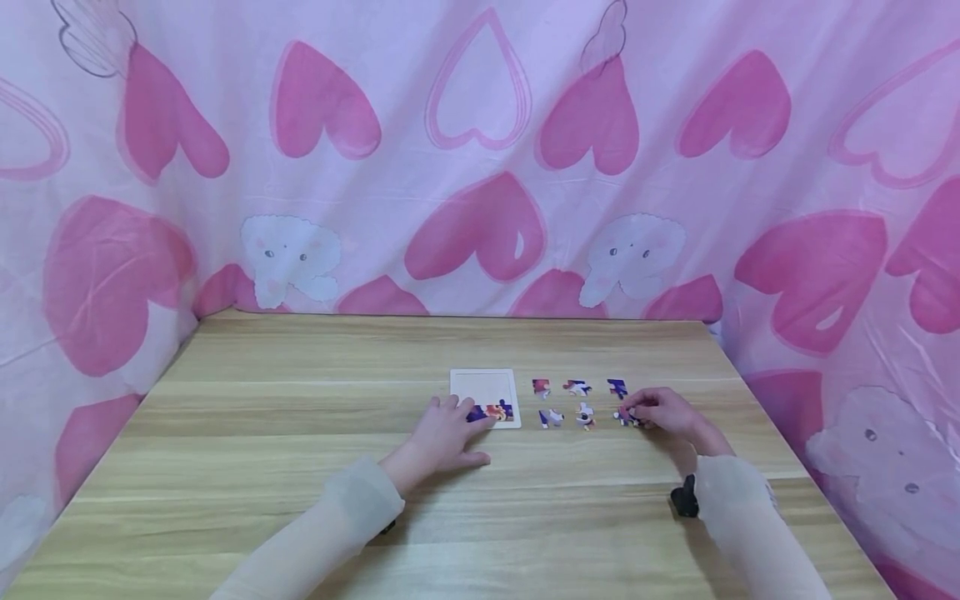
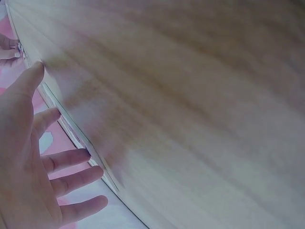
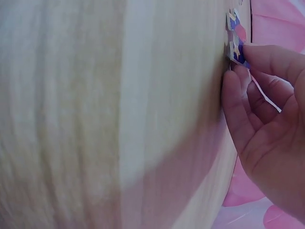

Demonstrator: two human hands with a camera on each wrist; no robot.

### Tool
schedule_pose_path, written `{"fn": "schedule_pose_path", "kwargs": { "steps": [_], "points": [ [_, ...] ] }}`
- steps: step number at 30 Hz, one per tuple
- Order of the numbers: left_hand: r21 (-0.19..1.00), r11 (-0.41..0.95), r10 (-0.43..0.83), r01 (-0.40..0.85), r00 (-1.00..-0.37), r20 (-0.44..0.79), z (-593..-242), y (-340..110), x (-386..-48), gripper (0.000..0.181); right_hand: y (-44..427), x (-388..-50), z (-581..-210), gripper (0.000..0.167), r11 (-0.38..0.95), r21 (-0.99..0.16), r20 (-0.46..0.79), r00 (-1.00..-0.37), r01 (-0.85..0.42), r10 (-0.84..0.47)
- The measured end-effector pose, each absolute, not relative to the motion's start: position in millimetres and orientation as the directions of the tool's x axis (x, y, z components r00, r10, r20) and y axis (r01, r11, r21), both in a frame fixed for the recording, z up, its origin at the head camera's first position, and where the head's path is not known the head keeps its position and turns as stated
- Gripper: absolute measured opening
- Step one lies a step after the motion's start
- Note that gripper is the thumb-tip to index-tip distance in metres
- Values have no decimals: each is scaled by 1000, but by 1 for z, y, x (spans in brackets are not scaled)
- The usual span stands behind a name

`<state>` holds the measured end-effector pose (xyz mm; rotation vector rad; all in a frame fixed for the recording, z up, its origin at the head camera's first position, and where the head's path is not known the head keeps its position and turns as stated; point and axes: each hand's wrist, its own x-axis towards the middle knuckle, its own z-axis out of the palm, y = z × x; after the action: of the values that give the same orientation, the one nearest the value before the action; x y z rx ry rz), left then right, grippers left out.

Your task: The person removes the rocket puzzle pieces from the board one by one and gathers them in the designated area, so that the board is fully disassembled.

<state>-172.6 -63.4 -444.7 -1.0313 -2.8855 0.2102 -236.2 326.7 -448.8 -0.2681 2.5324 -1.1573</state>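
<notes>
A white square puzzle tray (image 1: 483,383) lies near the table's middle, with joined puzzle pieces (image 1: 498,411) along its near edge. My left hand (image 1: 446,435) rests over the tray's near left corner, fingers spread; in the left wrist view the left hand (image 2: 43,167) has its fingertips at the tray's edge. At the right end of the loose pieces, my right hand (image 1: 671,412) pinches a colourful piece (image 1: 627,416) between thumb and fingers. The right wrist view shows the right hand (image 3: 271,95) holding that piece (image 3: 237,53) at the table surface.
Between the tray and my right hand lie several loose pieces in two rows, among them a red one (image 1: 541,387), a dark blue one (image 1: 617,387) and a white one (image 1: 585,415). The wooden table (image 1: 337,358) ends at a pink heart-patterned curtain (image 1: 480,233).
</notes>
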Motion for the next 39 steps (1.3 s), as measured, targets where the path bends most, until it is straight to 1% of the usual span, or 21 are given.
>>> {"fn": "schedule_pose_path", "kwargs": {
  "steps": [6,13,16,21,25,29,33,36,39],
  "points": [
    [-151,764,637,627,-771,22,-445,-64,-173,64,323,-236,-448,16,703,-711,-234,-931,-32,-279],
    [-150,765,635,626,-772,20,-447,-64,-174,63,317,-234,-443,14,737,-671,-215,-930,-80,-297],
    [-147,767,634,625,-773,19,-448,-64,-174,63,316,-235,-443,12,747,-661,-218,-935,-71,-281],
    [-146,769,632,623,-775,18,-448,-64,-174,63,315,-235,-446,13,752,-658,-228,-943,-34,-242],
    [-130,776,624,617,-781,12,-448,-64,-173,65,311,-234,-445,16,712,-700,-182,-950,-56,-254],
    [-86,790,610,607,-793,1,-447,-65,-172,65,294,-232,-443,20,674,-723,-71,-955,-150,-288],
    [-6,808,589,589,-808,0,-445,-67,-171,68,261,-232,-439,19,641,-728,13,-940,-243,-342],
    [76,820,568,568,-823,11,-442,-71,-171,70,233,-232,-436,18,616,-743,3,-922,-261,-387],
    [133,817,564,561,-826,23,-441,-76,-174,68,206,-232,-436,18,592,-760,-20,-901,-268,-433]
  ]
}}
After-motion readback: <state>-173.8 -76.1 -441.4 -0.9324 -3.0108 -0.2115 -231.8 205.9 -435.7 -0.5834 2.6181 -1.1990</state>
